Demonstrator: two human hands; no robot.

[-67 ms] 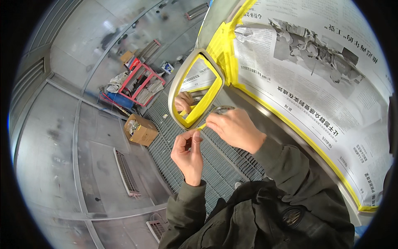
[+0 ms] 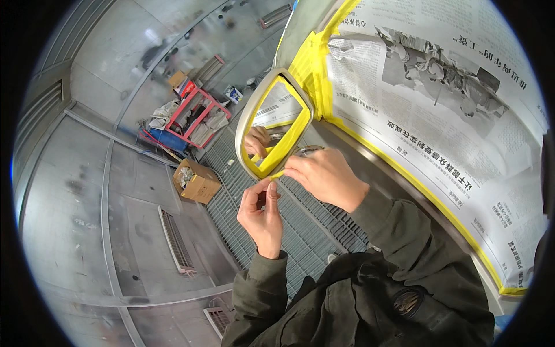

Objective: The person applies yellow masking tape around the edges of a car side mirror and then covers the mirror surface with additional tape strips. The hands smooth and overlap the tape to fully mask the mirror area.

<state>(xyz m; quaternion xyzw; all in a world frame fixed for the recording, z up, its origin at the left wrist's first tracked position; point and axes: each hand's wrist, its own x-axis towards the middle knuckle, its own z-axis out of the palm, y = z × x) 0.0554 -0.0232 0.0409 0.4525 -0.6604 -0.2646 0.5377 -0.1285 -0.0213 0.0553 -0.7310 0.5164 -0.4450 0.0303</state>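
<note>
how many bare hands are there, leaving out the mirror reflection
2: the left hand, below the side mirror, and the right hand, farther right and higher in the picture, with yellow tape between them. No others show.

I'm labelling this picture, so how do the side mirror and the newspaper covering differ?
The side mirror is small and rounded; the newspaper covering is a far larger sheet-like expanse.
The side mirror has reflective glass in a pale rim; the newspaper covering is printed paper.
The side mirror's glass is partly exposed inside its strips; the newspaper covering is taped along its edges.
Both carry yellow tape.
</note>
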